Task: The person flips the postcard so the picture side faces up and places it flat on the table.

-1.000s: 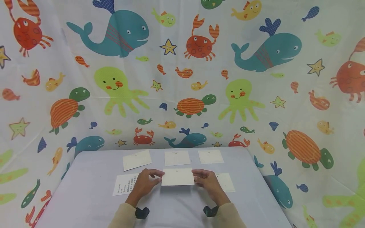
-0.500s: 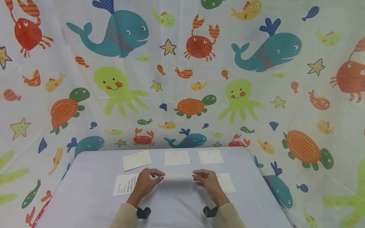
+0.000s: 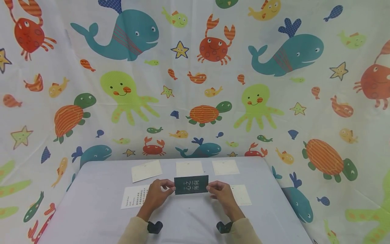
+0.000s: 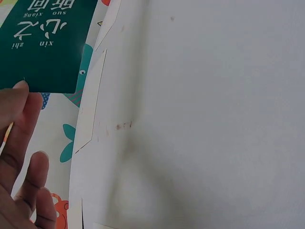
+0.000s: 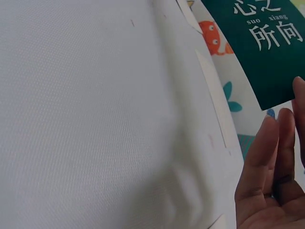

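Observation:
A dark green card (image 3: 191, 185) with white Chinese characters is held up over the table, its printed face toward me. My left hand (image 3: 156, 196) pinches its left edge between thumb and finger. At the opposite edge, my right hand (image 3: 224, 197) pinches the card the same way. The left wrist view shows the green card (image 4: 50, 62) upside down, with the thumb on its printed face and the other fingers loosely bent. In the right wrist view part of the card (image 5: 267, 62) is cut off by the frame.
Three pale cards lie along the table's back: left (image 3: 147, 171), middle (image 3: 189, 168) and right (image 3: 225, 167). A white card with printed text (image 3: 133, 198) lies partly behind my left hand, another pale card (image 3: 242, 196) behind my right. A sea-animal curtain (image 3: 195, 135) hangs behind the white table (image 3: 189, 223).
The held card has been turned over between both hands: its pale side faced me, then it was seen nearly edge-on, and now its green printed side shows. Both hands stay almost in place.

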### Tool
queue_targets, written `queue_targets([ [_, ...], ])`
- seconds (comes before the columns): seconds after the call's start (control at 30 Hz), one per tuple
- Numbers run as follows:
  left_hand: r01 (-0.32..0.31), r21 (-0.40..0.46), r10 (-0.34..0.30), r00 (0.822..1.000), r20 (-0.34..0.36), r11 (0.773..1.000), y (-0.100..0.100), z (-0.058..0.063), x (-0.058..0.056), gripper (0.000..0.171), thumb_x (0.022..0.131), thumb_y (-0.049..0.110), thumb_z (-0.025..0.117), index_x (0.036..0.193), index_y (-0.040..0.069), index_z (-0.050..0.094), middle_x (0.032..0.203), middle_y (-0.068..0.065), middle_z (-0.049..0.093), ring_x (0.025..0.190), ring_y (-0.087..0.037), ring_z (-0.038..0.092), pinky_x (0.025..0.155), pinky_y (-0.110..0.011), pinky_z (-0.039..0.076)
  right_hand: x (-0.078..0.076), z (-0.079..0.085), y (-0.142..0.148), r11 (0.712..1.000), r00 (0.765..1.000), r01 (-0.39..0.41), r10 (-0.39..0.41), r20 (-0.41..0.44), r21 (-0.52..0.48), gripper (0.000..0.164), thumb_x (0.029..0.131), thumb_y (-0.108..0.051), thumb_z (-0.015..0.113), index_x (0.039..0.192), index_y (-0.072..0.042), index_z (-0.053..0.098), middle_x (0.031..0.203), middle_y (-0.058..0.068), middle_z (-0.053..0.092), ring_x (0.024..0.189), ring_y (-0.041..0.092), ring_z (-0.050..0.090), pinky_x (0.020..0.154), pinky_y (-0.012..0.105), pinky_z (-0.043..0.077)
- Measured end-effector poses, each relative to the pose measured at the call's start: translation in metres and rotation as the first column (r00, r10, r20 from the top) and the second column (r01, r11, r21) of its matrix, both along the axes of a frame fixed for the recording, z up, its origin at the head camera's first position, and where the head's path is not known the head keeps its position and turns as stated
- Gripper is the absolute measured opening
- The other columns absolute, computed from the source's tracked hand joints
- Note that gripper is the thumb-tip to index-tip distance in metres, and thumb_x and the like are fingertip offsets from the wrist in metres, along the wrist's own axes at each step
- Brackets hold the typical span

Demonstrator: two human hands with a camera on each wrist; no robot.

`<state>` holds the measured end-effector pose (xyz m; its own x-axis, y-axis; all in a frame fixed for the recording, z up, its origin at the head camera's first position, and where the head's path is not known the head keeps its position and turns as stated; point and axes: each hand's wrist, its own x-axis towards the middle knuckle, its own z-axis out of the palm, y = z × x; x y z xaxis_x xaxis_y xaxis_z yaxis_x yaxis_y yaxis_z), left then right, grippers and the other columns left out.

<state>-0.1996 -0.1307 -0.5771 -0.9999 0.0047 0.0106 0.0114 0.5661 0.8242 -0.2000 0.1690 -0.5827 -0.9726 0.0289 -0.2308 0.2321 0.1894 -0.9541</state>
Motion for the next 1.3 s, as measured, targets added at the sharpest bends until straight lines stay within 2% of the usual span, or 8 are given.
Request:
queue_targets([
  [0.2, -0.01, 0.012, 0.01, 1.0, -0.026, 1.0, 0.0027, -0.0018, -0.0018, 0.008, 0.094, 0.021, 0.082, 0.1, 0.023, 0.078, 0.094, 0.008, 0.074, 0.101, -0.016, 0.061, 0.09, -0.038, 0.048, 0.0017, -0.0002, -0.0006, 1.0, 1.0, 0.01, -0.01, 0.001, 0.003, 0.027, 0.094, -0.029, 0.082, 0.111, -0.009, 0.077, 0.108, 0.006, 0.078, 0.1, 0.018, 0.073, 0.088, 0.035, 0.063],
  [0.53, -0.033, 0.074, 0.039, 0.996, -0.076, 0.997, 0.0049, 0.0003, -0.0022, 0.016, 0.091, 0.019, 0.084, 0.106, 0.023, 0.078, 0.088, 0.01, 0.077, 0.102, -0.017, 0.063, 0.095, -0.04, 0.05, 0.0017, 0.0001, -0.003, 0.998, 0.999, 0.024, -0.026, -0.031, -0.052, 0.026, 0.095, -0.021, 0.08, 0.117, -0.009, 0.073, 0.106, 0.007, 0.076, 0.094, 0.019, 0.075, 0.086, 0.034, 0.063],
  [0.73, -0.044, 0.083, 0.053, 0.993, -0.104, 0.996, 0.0055, -0.0006, -0.0026, 0.021, 0.09, 0.017, 0.085, 0.109, 0.023, 0.078, 0.086, 0.011, 0.078, 0.102, -0.015, 0.064, 0.092, -0.037, 0.052, 0.0025, -0.0011, -0.006, 0.998, 0.997, 0.044, -0.047, -0.057, -0.048, 0.032, 0.094, -0.017, 0.08, 0.124, -0.011, 0.071, 0.104, 0.008, 0.074, 0.092, 0.019, 0.075, 0.083, 0.033, 0.063],
  [1.07, -0.056, 0.093, 0.064, 0.994, -0.093, 0.994, 0.0068, 0.0021, -0.0008, 0.028, 0.089, 0.017, 0.085, 0.115, 0.022, 0.078, 0.082, 0.012, 0.077, 0.102, -0.015, 0.064, 0.091, -0.034, 0.051, 0.0043, -0.0001, -0.0085, 0.999, 0.995, 0.048, -0.046, -0.092, 0.019, 0.041, 0.092, -0.01, 0.08, 0.132, -0.017, 0.072, 0.104, 0.007, 0.074, 0.084, 0.019, 0.074, 0.077, 0.033, 0.063],
  [1.3, -0.059, 0.04, 0.062, 0.996, -0.065, 0.997, 0.0059, 0.0019, 0.0002, 0.026, 0.088, 0.018, 0.085, 0.114, 0.02, 0.08, 0.083, 0.01, 0.077, 0.095, -0.016, 0.061, 0.086, -0.035, 0.048, 0.0043, -0.0008, -0.008, 0.996, 0.997, 0.028, -0.022, -0.073, 0.079, 0.039, 0.094, -0.013, 0.079, 0.132, -0.016, 0.074, 0.106, 0.008, 0.074, 0.084, 0.019, 0.074, 0.079, 0.033, 0.063],
])
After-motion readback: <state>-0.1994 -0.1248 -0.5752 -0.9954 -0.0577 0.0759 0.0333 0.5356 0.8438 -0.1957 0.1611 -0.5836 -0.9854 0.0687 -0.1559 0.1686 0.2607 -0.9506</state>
